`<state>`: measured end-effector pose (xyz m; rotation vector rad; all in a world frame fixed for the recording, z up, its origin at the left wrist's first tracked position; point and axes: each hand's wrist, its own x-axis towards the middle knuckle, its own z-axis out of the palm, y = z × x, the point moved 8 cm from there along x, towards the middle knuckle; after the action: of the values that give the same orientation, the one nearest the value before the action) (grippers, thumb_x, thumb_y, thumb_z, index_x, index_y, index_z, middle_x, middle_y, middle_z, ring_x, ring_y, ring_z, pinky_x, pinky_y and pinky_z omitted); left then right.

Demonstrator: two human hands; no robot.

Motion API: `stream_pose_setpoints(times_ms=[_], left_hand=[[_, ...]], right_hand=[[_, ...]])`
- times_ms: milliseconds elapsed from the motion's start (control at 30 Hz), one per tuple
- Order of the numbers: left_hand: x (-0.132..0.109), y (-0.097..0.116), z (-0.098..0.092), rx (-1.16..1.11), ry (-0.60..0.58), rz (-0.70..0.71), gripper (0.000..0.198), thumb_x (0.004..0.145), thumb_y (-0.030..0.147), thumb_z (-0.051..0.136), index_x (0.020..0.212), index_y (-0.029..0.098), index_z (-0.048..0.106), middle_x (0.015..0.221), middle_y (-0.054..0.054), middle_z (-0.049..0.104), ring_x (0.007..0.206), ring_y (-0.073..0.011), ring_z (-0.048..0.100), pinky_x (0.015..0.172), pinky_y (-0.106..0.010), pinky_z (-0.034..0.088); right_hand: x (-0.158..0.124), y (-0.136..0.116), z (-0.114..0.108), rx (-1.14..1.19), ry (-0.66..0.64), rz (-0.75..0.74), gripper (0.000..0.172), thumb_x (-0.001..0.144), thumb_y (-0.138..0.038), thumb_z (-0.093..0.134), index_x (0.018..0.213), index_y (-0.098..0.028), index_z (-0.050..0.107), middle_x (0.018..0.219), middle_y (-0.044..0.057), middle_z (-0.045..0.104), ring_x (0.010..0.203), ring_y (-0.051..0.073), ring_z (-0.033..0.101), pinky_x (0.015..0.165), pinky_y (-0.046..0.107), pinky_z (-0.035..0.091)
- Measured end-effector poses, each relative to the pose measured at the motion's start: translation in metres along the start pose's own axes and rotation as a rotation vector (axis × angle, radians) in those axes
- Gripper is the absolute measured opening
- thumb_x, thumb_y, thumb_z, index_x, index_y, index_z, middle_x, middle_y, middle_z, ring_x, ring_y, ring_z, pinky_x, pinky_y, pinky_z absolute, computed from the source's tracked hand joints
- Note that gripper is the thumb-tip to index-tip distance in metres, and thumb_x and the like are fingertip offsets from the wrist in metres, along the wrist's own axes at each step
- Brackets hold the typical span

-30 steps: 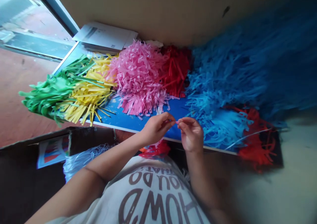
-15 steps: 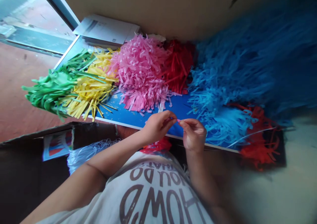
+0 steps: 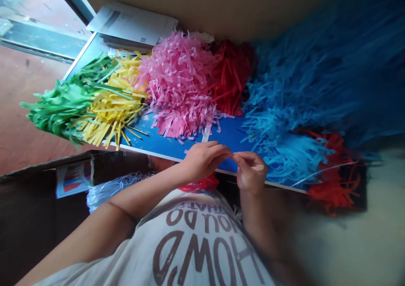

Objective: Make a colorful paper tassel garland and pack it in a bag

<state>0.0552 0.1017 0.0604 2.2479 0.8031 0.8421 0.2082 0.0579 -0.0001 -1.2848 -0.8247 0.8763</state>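
Note:
My left hand and my right hand meet fingertip to fingertip above the front edge of the blue table. Both are closed in a pinch on a small pink strip, mostly covered by the fingers. Just beyond them lies a heap of cut pink strips. To the right of my right hand is a pile of light blue strips. Something bright red shows at my waist, below my left wrist.
Green strips, yellow strips and dark red strips lie along the table. Papers are stacked at the back by the wall. Below left, a cardboard box stands near white cord. More red strips hang at right.
The view has shifted slightly. My hands stay together, and less of the pink strip shows between the fingertips now.

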Motion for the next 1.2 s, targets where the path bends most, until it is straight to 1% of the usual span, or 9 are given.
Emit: stream_pose_setpoints(times_ms=[133, 267, 400, 500, 633, 700, 900, 1033, 1200], left_hand=[[0.0, -0.001, 0.005, -0.038, -0.034, -0.046, 0.018, 0.103, 0.029, 0.047, 0.104, 0.016, 0.059, 0.086, -0.005, 0.07, 0.073, -0.0141, 0.064, 0.065, -0.023, 0.044], [-0.001, -0.005, 0.012, -0.111, -0.1, -0.113, 0.017, 0.102, 0.032, 0.044, 0.103, 0.017, 0.051, 0.084, -0.005, 0.066, 0.067, -0.0138, 0.059, 0.06, -0.024, 0.042], [-0.002, -0.007, 0.013, -0.121, -0.122, -0.114, 0.016, 0.102, 0.028, 0.038, 0.097, 0.019, 0.05, 0.079, -0.003, 0.064, 0.066, -0.0135, 0.058, 0.06, -0.024, 0.039], [0.0, -0.006, 0.011, -0.112, -0.129, -0.113, 0.015, 0.102, 0.028, 0.041, 0.1, 0.018, 0.052, 0.084, -0.004, 0.066, 0.071, -0.0142, 0.06, 0.064, -0.025, 0.042], [0.008, 0.006, 0.0, 0.021, -0.045, 0.031, 0.022, 0.1, 0.037, 0.053, 0.11, 0.018, 0.059, 0.104, -0.01, 0.072, 0.096, -0.0206, 0.065, 0.09, -0.036, 0.045], [0.01, 0.01, -0.002, 0.028, -0.014, 0.102, 0.021, 0.1, 0.037, 0.054, 0.107, 0.019, 0.063, 0.1, -0.007, 0.074, 0.094, -0.0184, 0.067, 0.099, -0.038, 0.041], [0.009, 0.015, -0.009, 0.022, 0.123, 0.175, 0.015, 0.097, 0.03, 0.061, 0.106, 0.02, 0.068, 0.099, -0.006, 0.076, 0.092, -0.0164, 0.07, 0.1, -0.037, 0.043], [0.006, 0.021, -0.011, 0.059, 0.227, 0.189, 0.01, 0.096, 0.025, 0.062, 0.094, 0.024, 0.071, 0.09, 0.0, 0.078, 0.082, -0.0132, 0.071, 0.107, -0.039, 0.04], [0.012, 0.017, 0.004, 0.066, 0.176, 0.157, 0.009, 0.095, 0.029, 0.064, 0.092, 0.024, 0.071, 0.09, 0.0, 0.078, 0.082, -0.0133, 0.071, 0.106, -0.04, 0.042]], right_hand=[[-0.001, -0.005, 0.005, -0.021, -0.096, -0.042, 0.007, 0.08, -0.027, 0.08, 0.084, -0.024, 0.075, 0.083, -0.001, 0.074, 0.078, 0.015, 0.069, 0.074, 0.027, 0.056], [-0.003, -0.004, 0.0, -0.084, -0.05, -0.022, 0.011, 0.082, -0.027, 0.079, 0.09, -0.024, 0.074, 0.084, -0.001, 0.074, 0.076, 0.013, 0.069, 0.072, 0.024, 0.056], [-0.006, 0.0, 0.003, -0.076, -0.101, 0.019, 0.02, 0.08, -0.033, 0.08, 0.096, -0.023, 0.073, 0.089, 0.003, 0.076, 0.081, 0.017, 0.071, 0.077, 0.03, 0.058], [-0.005, -0.003, 0.003, -0.101, -0.128, 0.009, 0.015, 0.084, -0.034, 0.076, 0.093, -0.023, 0.073, 0.087, 0.003, 0.075, 0.082, 0.018, 0.07, 0.077, 0.032, 0.058], [-0.004, -0.017, 0.002, -0.192, -0.143, -0.093, 0.011, 0.088, -0.032, 0.072, 0.083, -0.022, 0.071, 0.085, 0.002, 0.071, 0.084, 0.017, 0.068, 0.079, 0.031, 0.056], [-0.004, -0.023, 0.002, -0.193, -0.141, -0.132, 0.01, 0.09, -0.031, 0.069, 0.086, -0.022, 0.07, 0.086, 0.002, 0.07, 0.085, 0.017, 0.067, 0.08, 0.03, 0.055], [-0.01, -0.028, 0.0, -0.141, -0.117, -0.132, 0.006, 0.092, -0.028, 0.068, 0.089, -0.024, 0.07, 0.093, 0.002, 0.073, 0.091, 0.017, 0.069, 0.086, 0.031, 0.056], [-0.01, -0.024, -0.007, -0.18, -0.063, -0.108, 0.009, 0.091, -0.032, 0.068, 0.088, -0.024, 0.07, 0.092, 0.003, 0.074, 0.091, 0.019, 0.07, 0.087, 0.033, 0.056], [-0.021, -0.028, -0.003, -0.253, -0.052, -0.144, 0.009, 0.093, -0.031, 0.065, 0.089, -0.024, 0.07, 0.093, 0.003, 0.074, 0.091, 0.018, 0.069, 0.087, 0.033, 0.055]])
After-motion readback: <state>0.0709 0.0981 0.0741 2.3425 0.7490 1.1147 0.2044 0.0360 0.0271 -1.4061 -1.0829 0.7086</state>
